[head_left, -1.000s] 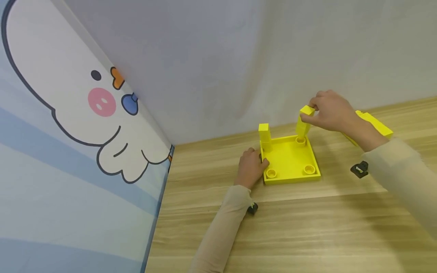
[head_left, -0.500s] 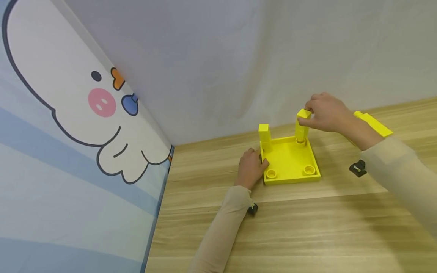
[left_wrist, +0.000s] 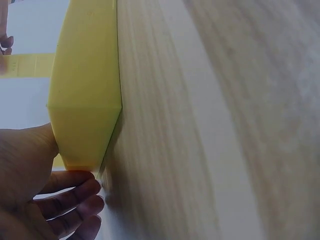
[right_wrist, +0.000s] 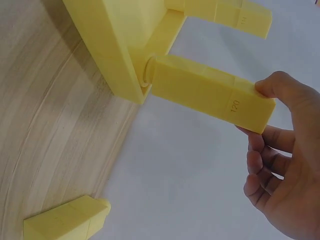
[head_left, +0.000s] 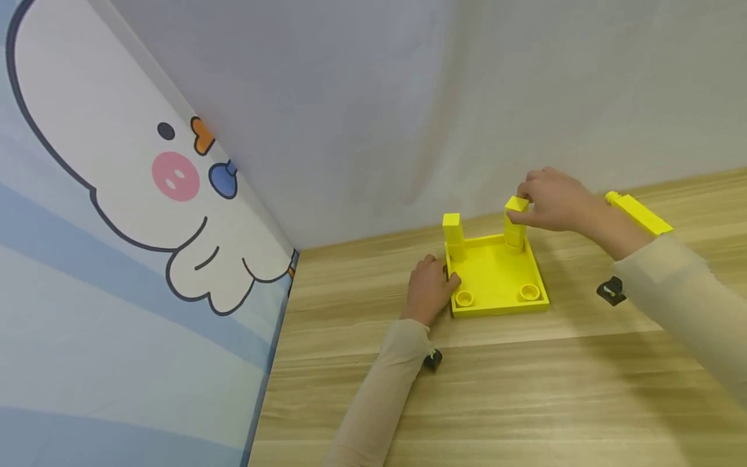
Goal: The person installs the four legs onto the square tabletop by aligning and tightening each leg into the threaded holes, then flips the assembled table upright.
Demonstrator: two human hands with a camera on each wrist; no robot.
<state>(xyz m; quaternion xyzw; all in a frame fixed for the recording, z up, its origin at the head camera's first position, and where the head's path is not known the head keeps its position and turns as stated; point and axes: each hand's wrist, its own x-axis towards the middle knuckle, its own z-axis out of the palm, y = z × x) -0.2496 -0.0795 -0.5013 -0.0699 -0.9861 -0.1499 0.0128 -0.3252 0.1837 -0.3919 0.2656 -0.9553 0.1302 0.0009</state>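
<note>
A yellow square tray-like base (head_left: 496, 279) with a raised rim lies on the table, round sockets at its front corners. My left hand (head_left: 428, 288) grips its left side, thumb over the rim, other fingers outside. At the back right corner, my right hand (head_left: 557, 200) pinches the top of an upright yellow square leg (head_left: 515, 227) between thumb and fingers. In the right wrist view this leg (right_wrist: 205, 92) bears the number 120, and its lower end meets the round socket (right_wrist: 149, 71). Another yellow leg (head_left: 452, 235) stands upright at the back left corner.
A loose yellow leg (head_left: 644, 215) with a round peg on its end lies right of the base, partly behind the right forearm. A pale wall (head_left: 362, 130) rises close behind. Small black objects (head_left: 611, 291) show by both wrists.
My right hand has lowered the leg and moved it slightly left; the leg has straightened upright over the back right socket, which it now covers. The left hand stays in place.
</note>
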